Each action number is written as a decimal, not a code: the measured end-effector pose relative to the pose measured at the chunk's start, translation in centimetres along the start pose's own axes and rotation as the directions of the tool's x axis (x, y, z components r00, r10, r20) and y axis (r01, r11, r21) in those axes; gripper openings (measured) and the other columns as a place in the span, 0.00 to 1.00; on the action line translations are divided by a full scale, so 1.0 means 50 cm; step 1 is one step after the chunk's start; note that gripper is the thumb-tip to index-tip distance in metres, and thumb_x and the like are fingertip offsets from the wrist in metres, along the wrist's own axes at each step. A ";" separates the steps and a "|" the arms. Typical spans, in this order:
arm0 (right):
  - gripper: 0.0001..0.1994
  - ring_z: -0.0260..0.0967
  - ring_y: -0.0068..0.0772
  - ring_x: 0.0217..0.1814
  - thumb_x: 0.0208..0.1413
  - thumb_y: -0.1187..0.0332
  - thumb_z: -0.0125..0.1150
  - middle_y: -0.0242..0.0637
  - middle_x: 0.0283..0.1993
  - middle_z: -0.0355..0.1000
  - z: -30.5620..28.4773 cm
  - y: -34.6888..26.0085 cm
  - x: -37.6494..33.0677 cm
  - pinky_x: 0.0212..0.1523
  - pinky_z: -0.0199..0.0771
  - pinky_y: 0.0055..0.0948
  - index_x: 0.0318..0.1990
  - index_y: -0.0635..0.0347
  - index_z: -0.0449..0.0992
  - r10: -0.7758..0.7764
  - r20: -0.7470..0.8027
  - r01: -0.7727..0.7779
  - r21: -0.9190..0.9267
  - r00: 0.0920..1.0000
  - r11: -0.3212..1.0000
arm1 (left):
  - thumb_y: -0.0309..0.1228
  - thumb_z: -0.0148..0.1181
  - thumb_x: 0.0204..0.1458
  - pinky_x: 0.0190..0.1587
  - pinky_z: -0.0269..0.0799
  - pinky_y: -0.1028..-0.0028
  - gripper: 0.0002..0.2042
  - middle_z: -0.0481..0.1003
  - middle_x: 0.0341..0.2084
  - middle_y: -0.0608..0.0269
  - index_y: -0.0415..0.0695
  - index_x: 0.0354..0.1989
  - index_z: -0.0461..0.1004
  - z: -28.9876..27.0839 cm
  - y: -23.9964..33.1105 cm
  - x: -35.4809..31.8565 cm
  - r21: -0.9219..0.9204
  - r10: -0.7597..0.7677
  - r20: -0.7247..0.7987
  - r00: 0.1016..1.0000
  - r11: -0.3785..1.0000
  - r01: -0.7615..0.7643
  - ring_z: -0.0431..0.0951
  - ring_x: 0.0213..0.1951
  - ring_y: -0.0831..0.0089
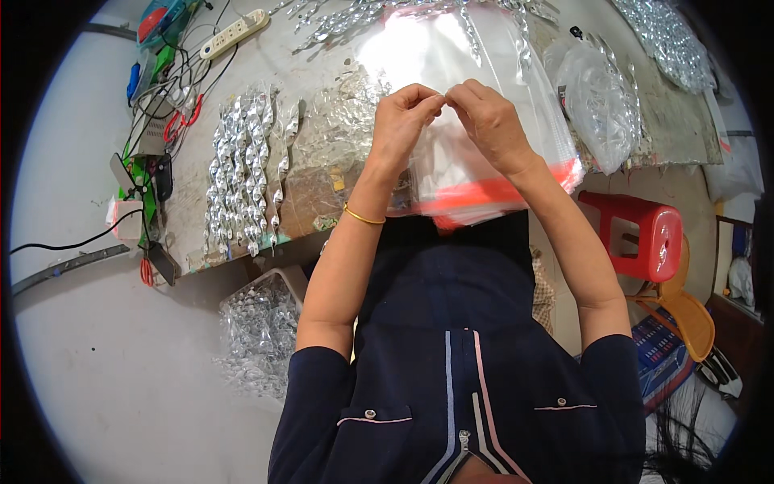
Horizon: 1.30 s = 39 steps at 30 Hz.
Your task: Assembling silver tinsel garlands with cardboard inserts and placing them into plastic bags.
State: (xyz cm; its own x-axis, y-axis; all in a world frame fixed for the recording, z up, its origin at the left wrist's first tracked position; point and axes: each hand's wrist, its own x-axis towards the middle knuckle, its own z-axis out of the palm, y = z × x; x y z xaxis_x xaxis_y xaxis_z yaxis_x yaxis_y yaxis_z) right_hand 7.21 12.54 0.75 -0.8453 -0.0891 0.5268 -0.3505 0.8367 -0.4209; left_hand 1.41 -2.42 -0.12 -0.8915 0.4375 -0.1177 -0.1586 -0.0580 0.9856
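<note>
My left hand (401,125) and my right hand (490,123) meet over the table, each closed in a pinch with the fingertips almost touching. Whatever lies between the fingers is too small or too hidden to make out. Beneath them is a stack of transparent plastic bags (516,105) with orange-red strips along the edge nearest me. Left of my left hand, several twisted silver foil strips (238,169) lie side by side, and one more twisted strip (284,161) rests slightly apart. Crumpled transparent film (343,105) lies between these strips and my left hand.
More foil strips (347,22) lie at the far edge. A white power strip (234,35), tangled cables and red-handled scissors (184,119) are at left. On the right are a plastic bag (597,105), silver pieces (665,44) and a red stool (637,234). A foil-filled bin (262,327) stands below.
</note>
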 end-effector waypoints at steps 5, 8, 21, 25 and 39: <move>0.09 0.67 0.38 0.29 0.45 0.80 0.60 0.36 0.26 0.64 0.015 -0.006 -0.011 0.30 0.70 0.34 0.34 0.57 0.72 -0.057 -0.112 0.045 -0.104 0.992 0.994 | 0.26 0.59 0.48 0.28 0.61 0.83 0.06 0.73 0.21 0.68 0.36 0.29 0.77 0.000 0.011 -0.001 -0.070 -0.062 0.017 0.998 0.996 0.063 0.67 0.24 0.84; 0.09 0.68 0.37 0.31 0.45 0.81 0.59 0.35 0.28 0.66 0.020 -0.011 -0.019 0.31 0.70 0.32 0.34 0.58 0.74 0.001 -0.143 -0.015 -0.101 0.990 0.995 | 0.26 0.60 0.48 0.28 0.61 0.83 0.05 0.73 0.21 0.68 0.37 0.29 0.77 -0.003 0.014 -0.003 -0.103 -0.062 0.002 0.998 0.993 0.062 0.68 0.24 0.84; 0.06 0.65 0.17 0.38 0.52 0.67 0.64 0.28 0.40 0.72 0.038 -0.048 -0.022 0.40 0.60 0.19 0.36 0.57 0.80 0.546 -0.074 -0.383 0.635 0.834 0.671 | 0.28 0.61 0.50 0.34 0.65 0.81 0.06 0.75 0.24 0.67 0.38 0.32 0.77 -0.020 0.011 -0.003 -0.206 -0.064 0.110 0.992 0.975 0.086 0.71 0.29 0.81; 0.07 0.64 0.16 0.43 0.54 0.67 0.62 0.26 0.44 0.71 0.056 -0.013 -0.040 0.44 0.61 0.19 0.39 0.57 0.78 0.560 -0.029 -0.381 0.705 0.828 0.599 | 0.28 0.61 0.50 0.39 0.66 0.79 0.06 0.75 0.26 0.66 0.38 0.32 0.77 -0.021 0.009 -0.006 -0.186 -0.070 0.138 0.988 0.978 0.095 0.72 0.32 0.79; 0.11 0.61 0.21 0.54 0.60 0.67 0.53 0.31 0.51 0.68 0.058 -0.035 -0.035 0.58 0.56 0.23 0.46 0.62 0.73 0.607 0.125 -0.382 0.869 0.785 0.315 | 0.31 0.62 0.51 0.35 0.65 0.79 0.07 0.75 0.25 0.69 0.40 0.32 0.78 -0.018 0.014 -0.009 -0.181 -0.091 0.123 0.988 0.977 0.113 0.71 0.31 0.81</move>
State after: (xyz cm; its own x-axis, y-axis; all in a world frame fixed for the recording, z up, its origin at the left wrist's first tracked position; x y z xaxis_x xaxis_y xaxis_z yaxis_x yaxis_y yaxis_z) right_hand 8.13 9.68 -1.60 -0.9267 0.3699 0.0657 -0.1379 -0.1722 -0.9754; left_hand 1.30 -3.46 0.50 -0.8144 0.5478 -0.1913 -0.3322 -0.1698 0.9278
